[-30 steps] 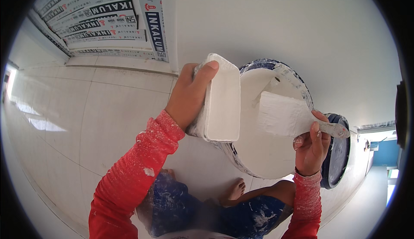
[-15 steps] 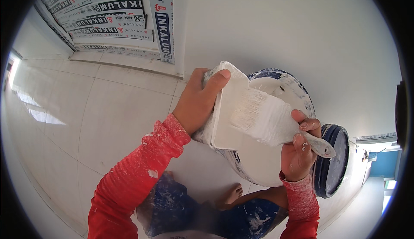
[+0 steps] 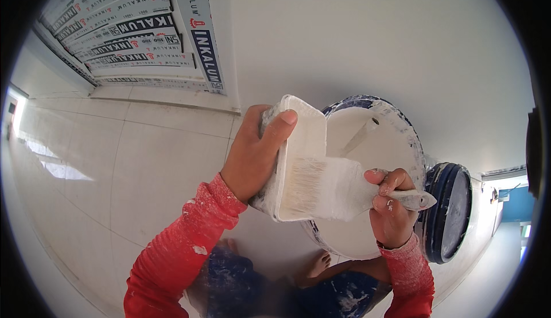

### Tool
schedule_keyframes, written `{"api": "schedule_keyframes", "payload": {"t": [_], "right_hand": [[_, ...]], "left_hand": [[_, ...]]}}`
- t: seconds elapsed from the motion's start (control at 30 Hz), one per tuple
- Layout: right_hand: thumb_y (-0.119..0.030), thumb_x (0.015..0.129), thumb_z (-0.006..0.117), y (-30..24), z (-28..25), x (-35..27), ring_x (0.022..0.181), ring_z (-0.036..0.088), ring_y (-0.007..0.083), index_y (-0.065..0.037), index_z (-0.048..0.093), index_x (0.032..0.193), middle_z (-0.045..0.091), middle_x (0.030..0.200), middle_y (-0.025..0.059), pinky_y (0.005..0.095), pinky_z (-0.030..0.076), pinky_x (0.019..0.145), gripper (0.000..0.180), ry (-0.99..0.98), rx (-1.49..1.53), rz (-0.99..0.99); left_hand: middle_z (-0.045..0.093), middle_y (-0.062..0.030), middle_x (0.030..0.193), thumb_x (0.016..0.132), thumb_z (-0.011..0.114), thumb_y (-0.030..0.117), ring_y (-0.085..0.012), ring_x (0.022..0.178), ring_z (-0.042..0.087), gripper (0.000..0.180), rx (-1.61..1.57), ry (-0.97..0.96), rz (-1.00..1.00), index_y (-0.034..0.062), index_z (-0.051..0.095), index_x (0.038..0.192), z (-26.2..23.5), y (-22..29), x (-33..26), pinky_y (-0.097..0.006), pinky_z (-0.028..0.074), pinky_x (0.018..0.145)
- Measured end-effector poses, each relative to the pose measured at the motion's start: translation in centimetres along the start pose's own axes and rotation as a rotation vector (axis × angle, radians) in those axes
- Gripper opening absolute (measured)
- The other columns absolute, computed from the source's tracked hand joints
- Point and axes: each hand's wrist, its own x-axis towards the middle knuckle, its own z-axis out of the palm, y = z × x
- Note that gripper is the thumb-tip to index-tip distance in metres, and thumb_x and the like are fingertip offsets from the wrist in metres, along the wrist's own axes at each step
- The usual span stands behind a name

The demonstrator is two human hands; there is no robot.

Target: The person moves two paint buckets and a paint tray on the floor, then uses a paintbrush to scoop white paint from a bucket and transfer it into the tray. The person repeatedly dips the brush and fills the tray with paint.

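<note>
Your left hand (image 3: 252, 154) grips the white paint tray (image 3: 298, 146) above the paint bucket (image 3: 396, 140); your right hand (image 3: 390, 209) clasps the wide paintbrush (image 3: 333, 189) inside it. Both likely slippery; hold the rim firmly.

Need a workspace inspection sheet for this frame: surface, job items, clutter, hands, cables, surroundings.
Surface: pale tiled floor, glossy, light glare at left.
Job's things: wide paintbrush, bristles white with paint, laid in a small white container; open paint bucket below, white paint and a stir stick inside.
Clutter: dark blue bucket lid propped beside the bucket.
Grippers: left hand grips the container; right hand grips the brush handle.
Cables: nothing seen.
Surroundings: white wall; film-wrapped frame at upper left.
</note>
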Motion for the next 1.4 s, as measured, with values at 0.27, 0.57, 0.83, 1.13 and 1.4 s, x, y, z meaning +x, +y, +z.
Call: {"api": "schedule_keyframes", "payload": {"t": [0.27, 0.57, 0.83, 1.13, 1.4], "right_hand": [[0.007, 0.079, 0.058, -1.0, -3.5, -1.3, 0.104, 0.059, 0.0130, -0.007, 0.057, 0.091, 0.069, 0.108, 0.0138, 0.0206, 0.045, 0.073, 0.018, 0.092, -0.032, -0.052], [0.004, 0.078, 0.069, -1.5, -4.4, 2.3, 0.095, 0.063, 0.0179, -0.004, 0.069, 0.106, 0.069, 0.100, 0.0089, 0.0264, 0.050, 0.080, 0.029, -0.181, -0.844, -0.049], [-0.019, 0.082, 0.073, 8.9, -3.9, 8.0, 0.097, 0.067, 0.0295, -0.016, 0.074, 0.103, 0.073, 0.101, 0.0076, 0.0414, 0.052, 0.088, 0.021, -0.867, -1.251, 0.130], [-0.024, 0.077, 0.076, 4.4, -1.5, 7.2, 0.090, 0.070, 0.0264, -0.014, 0.076, 0.101, 0.075, 0.098, 0.0089, 0.0386, 0.054, 0.085, 0.026, -0.713, -1.290, 0.379], [-0.010, 0.083, 0.074, -3.4, -1.2, 3.2, 0.075, 0.062, 0.0106, -0.004, 0.072, 0.106, 0.070, 0.089, 0.0031, 0.0260, 0.052, 0.071, 0.024, -0.186, -0.996, 0.220]], "left_hand": [[0.062, -0.0165, 0.105, 0.093, 0.062, 0.057, -0.0194, 0.092, 0.063, 0.075, -0.054, 0.032, 0.005, -0.0098, 0.048, 0.125, 0.0, -0.5, 0.1, -0.030, 0.052, 0.080], [0.062, -0.0120, 0.103, 0.094, 0.054, 0.057, -0.0180, 0.087, 0.066, 0.063, -0.110, 0.014, -0.046, -0.0009, 0.052, 0.121, 0.1, -0.9, 0.6, -0.029, 0.055, 0.077], [0.056, -0.0103, 0.105, 0.095, 0.057, 0.055, -0.0181, 0.096, 0.058, 0.064, -0.246, -0.089, -0.061, -0.0035, 0.052, 0.122, -0.8, -2.8, 1.6, -0.030, 0.049, 0.086], [0.062, -0.0103, 0.103, 0.094, 0.058, 0.055, -0.0175, 0.091, 0.064, 0.061, -0.158, -0.028, -0.005, 0.0006, 0.054, 0.121, -0.5, -2.2, 1.3, -0.030, 0.053, 0.080], [0.061, -0.0141, 0.106, 0.093, 0.062, 0.053, -0.0184, 0.095, 0.061, 0.066, -0.194, -0.069, -0.031, -0.0046, 0.049, 0.123, -0.2, -0.5, 0.7, -0.030, 0.051, 0.084]]}}
